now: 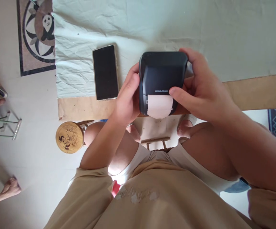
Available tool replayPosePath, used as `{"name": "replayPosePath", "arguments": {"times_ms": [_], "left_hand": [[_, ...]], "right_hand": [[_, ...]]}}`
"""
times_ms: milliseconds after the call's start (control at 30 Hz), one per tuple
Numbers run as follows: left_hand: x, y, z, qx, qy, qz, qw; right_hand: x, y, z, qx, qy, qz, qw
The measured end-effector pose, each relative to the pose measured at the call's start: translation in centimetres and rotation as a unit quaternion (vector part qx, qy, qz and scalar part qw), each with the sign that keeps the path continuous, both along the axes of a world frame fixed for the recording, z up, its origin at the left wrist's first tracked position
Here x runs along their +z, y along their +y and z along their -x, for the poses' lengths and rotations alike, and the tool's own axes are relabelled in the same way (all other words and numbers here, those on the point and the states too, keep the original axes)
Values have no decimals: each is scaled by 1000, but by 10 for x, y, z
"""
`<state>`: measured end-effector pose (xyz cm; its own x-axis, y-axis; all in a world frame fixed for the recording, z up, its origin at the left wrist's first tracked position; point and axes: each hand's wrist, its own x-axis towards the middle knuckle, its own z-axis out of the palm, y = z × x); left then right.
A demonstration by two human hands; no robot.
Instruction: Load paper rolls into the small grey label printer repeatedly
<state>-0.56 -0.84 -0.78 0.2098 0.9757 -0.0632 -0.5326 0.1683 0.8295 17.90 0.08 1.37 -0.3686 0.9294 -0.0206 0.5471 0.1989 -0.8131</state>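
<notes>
Both my hands hold a black label printer (164, 73) marked NIIMBOT, raised over the table's near edge. A strip of white label paper (159, 106) with a torn edge sticks out of its near end. My left hand (129, 97) grips the printer's left side. Around the right side wraps my right hand (197, 86), its thumb on the near right part of the top beside the lettering. Left of the printer, a smartphone (105, 72) with a dark screen lies face up on the pale cloth. The printer's underside is hidden.
A wrinkled pale green cloth (235, 38) covers most of the table, whose bare wooden edge (254, 90) shows in front. A small round wooden stool (69, 137) stands at the lower left. Other people's feet (11, 186) and a metal-legged stool (6, 127) are on the floor at left.
</notes>
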Motion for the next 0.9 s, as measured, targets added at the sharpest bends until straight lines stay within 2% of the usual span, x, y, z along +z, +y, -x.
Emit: {"name": "replayPosePath", "arguments": {"times_ms": [67,100,233,333,600,900], "left_hand": [[0,1,0,4,-27,12,1000],[1,2,0,5,-31,15,999],[2,2,1,6,-6,27,1000],[2,3,2,4,14,26,1000],[1,2,1,24,35,-6,999],[-4,5,3,33,50,-10,998]], "right_hand": [[4,0,1,-1,-18,43,999],[6,-1,1,-8,-24,41,999],[11,-4,1,-34,-6,-43,999],[12,-8,1,-27,18,-74,997],[6,-7,-3,15,14,-93,995],[6,-7,-4,28,2,-105,994]]}}
